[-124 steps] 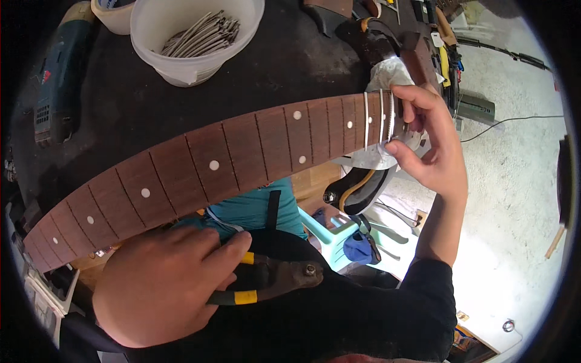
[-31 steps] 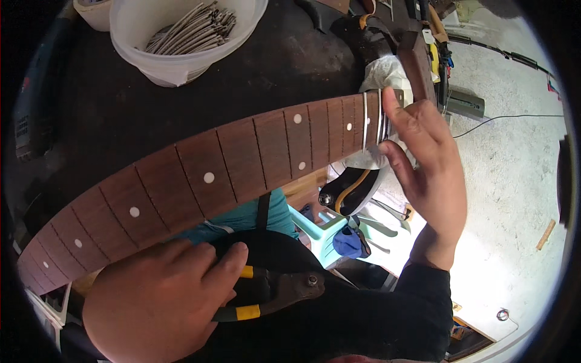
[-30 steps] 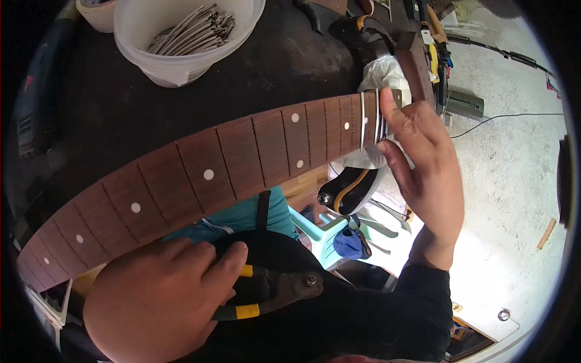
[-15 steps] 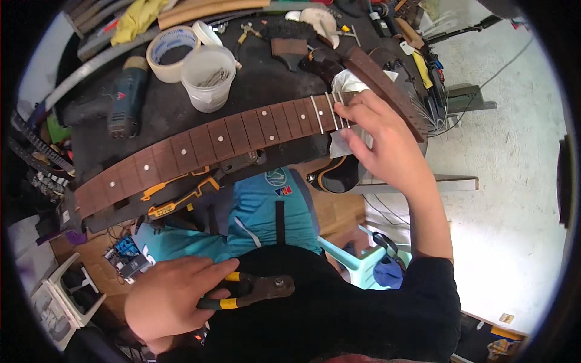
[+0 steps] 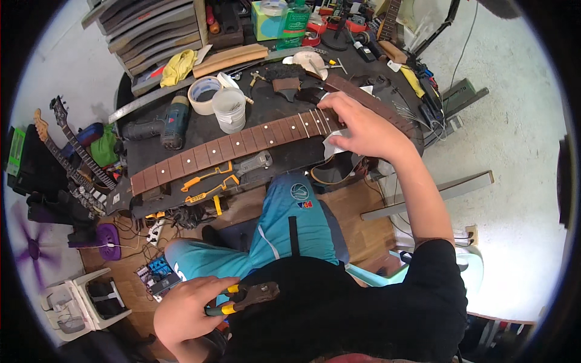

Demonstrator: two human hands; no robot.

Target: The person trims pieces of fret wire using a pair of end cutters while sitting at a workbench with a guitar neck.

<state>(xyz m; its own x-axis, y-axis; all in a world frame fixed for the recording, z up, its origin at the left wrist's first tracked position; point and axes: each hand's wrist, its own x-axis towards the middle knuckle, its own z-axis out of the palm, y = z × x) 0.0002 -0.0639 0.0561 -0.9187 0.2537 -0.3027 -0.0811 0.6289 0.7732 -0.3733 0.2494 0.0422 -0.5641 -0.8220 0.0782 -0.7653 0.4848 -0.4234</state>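
A long brown guitar neck [image 5: 218,150] with pale dot inlays lies across the bench in front of me. Several silvery fret wires [image 5: 311,123] sit across its right end. My right hand [image 5: 369,132] spans that end, fingers at the far edge and thumb at the near side, gripping it; the palm hides part of the wood. Down at the lower left, my left hand [image 5: 189,307] is closed around the handles of pliers [image 5: 261,294] with green and yellow grips and a dark head. The plier jaws point right, in front of my black shirt, well away from the neck.
Behind the neck stand a translucent tub [image 5: 229,115], a tape roll [image 5: 203,91] and a power drill [image 5: 175,124]. Yellow-and-black clamps [image 5: 209,181] lie along the bench's near edge. A dark red-brown wooden bar [image 5: 357,97] is beyond my right hand. Guitars [image 5: 78,145] stand at left.
The view has shifted, bringing in more of the bench's far side and the guitars at left. My right fingers have moved from the fret wires toward the neck's far edge. Pliers stay in my left hand.
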